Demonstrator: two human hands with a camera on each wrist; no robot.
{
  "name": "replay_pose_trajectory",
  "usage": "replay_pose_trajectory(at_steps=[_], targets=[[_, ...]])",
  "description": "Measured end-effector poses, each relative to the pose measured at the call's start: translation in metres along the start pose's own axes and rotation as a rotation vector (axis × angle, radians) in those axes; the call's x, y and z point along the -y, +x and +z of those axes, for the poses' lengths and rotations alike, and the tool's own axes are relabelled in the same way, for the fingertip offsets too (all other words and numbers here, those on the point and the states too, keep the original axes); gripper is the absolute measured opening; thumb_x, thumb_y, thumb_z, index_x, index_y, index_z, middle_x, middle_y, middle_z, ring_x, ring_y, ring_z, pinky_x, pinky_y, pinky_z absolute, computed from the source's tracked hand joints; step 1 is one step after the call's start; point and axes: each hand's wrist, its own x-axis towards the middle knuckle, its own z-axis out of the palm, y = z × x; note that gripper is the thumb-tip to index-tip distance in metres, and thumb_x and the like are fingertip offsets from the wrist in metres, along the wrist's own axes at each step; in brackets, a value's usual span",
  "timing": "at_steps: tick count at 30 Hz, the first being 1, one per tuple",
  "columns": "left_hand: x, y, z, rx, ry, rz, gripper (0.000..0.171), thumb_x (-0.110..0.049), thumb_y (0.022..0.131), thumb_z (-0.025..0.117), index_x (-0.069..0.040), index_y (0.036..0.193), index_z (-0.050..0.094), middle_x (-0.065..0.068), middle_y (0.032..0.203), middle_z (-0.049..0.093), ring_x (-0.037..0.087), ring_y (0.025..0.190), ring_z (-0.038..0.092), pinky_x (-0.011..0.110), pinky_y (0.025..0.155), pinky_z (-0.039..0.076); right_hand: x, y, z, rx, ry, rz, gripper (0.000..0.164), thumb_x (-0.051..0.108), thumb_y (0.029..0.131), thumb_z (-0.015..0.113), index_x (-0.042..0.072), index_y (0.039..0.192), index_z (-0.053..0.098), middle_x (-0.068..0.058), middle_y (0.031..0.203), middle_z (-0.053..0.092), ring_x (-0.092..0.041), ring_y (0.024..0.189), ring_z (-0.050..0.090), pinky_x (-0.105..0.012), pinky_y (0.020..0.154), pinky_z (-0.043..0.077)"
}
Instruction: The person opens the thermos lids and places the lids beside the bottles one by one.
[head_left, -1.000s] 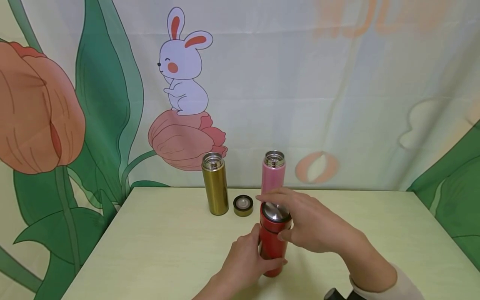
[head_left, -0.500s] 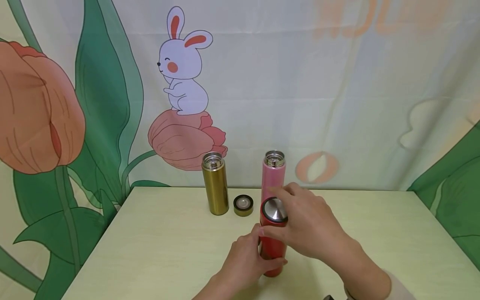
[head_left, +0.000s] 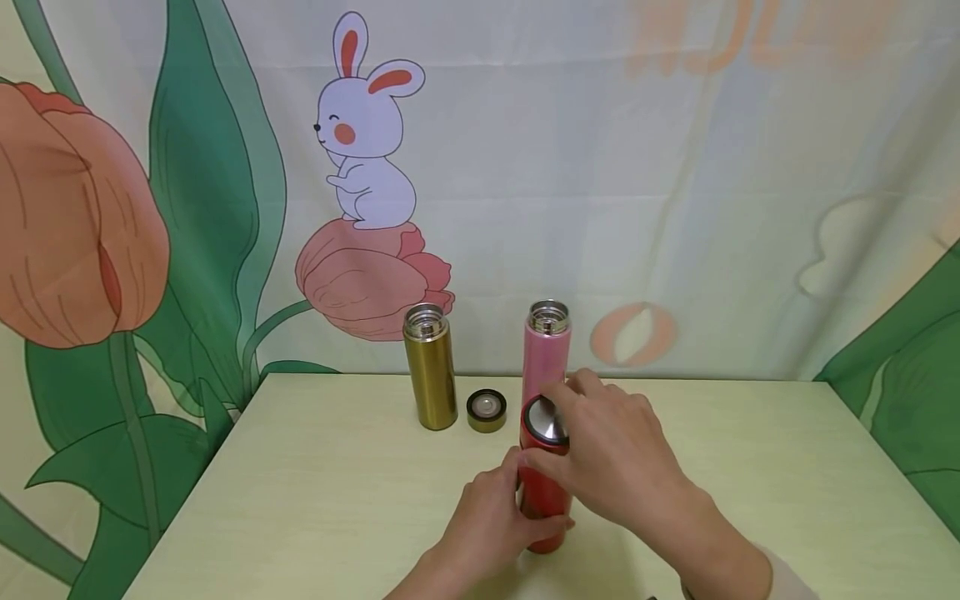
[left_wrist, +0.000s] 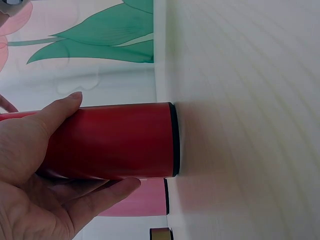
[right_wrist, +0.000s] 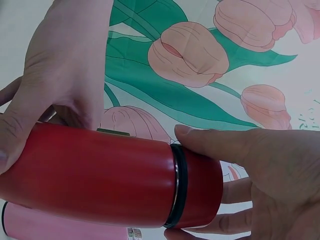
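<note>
A red thermos [head_left: 545, 493] stands upright on the table, its dark base at the tabletop in the left wrist view. My left hand [head_left: 489, 518] grips its body low down, thumb on the near side. Around the red lid [right_wrist: 204, 186] curl the thumb and fingers of my right hand [head_left: 618, 450]. The lid has a silver top, and a black ring with a thin silver line separates it from the body in the right wrist view. Behind the red one, partly hidden, is a pink thermos [head_left: 546, 360] with an uncovered steel mouth.
A gold thermos [head_left: 431, 379], also uncovered, stands at the back of the pale table [head_left: 315, 483]. Beside it lies a gold lid [head_left: 487, 413], inner side up. A printed cloth [head_left: 480, 150] with a rabbit and tulips hangs behind the table's far edge.
My right hand has shifted from spread over the thermos top to gripping the lid, its thumb swinging across the front to the left. The left hand keeps its hold in place.
</note>
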Motion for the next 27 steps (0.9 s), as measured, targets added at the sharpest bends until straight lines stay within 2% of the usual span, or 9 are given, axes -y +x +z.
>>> replay_pose_trajectory(at_steps=[7,17,27], targets=[[-0.001,0.0,0.0,-0.02,0.032,0.007,0.076,-0.055,0.078,0.087,-0.021,0.136,0.051,-0.004,0.12,0.074,0.014,0.11,0.068,0.044,0.099,0.058,0.001,0.002,-0.002,0.04,0.009,-0.009,0.049,0.045,0.077,0.09,0.015,0.111,0.071,-0.001,0.1,0.063,-0.016,0.076,0.058,-0.038,0.069,0.048],[0.002,-0.001,0.0,-0.034,0.051,0.032,0.074,-0.056,0.078,0.087,-0.022,0.134,0.051,-0.006,0.117,0.074,0.013,0.107,0.069,0.041,0.096,0.058,-0.002,0.005,-0.006,0.097,0.097,-0.054,0.038,0.026,0.081,0.087,0.018,0.115,0.073,0.0,0.108,0.066,-0.017,0.089,0.062,-0.041,0.08,0.051],[0.001,-0.001,0.0,-0.023,0.031,0.034,0.072,-0.053,0.08,0.087,-0.023,0.134,0.051,-0.006,0.12,0.074,0.013,0.11,0.069,0.041,0.098,0.058,-0.009,0.009,-0.01,0.172,0.191,-0.112,0.052,0.014,0.081,0.084,0.011,0.13,0.069,-0.002,0.12,0.066,-0.018,0.1,0.063,-0.037,0.086,0.053]])
